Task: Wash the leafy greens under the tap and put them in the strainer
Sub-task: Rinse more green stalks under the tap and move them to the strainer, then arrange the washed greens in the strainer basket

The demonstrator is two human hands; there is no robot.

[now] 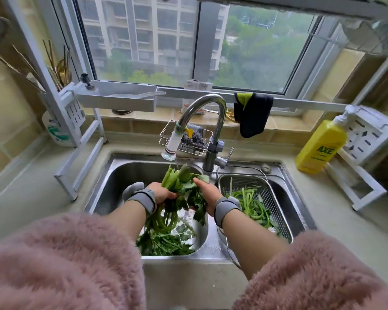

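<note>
Head view: both hands, left hand and right hand, around leafy greens under tap.

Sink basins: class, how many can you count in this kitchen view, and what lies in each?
2. The left basin holds loose greens; the right basin holds the strainer with washed greens. None seems hidden.

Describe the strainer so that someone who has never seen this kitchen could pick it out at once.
Start at the steel double sink below the window. The strainer sits in the right-hand basin, to the right of the tap. It is a rectangular wire-mesh basket with some green stems already in it, unlike the left basin, where loose greens lie on bare steel.
</note>
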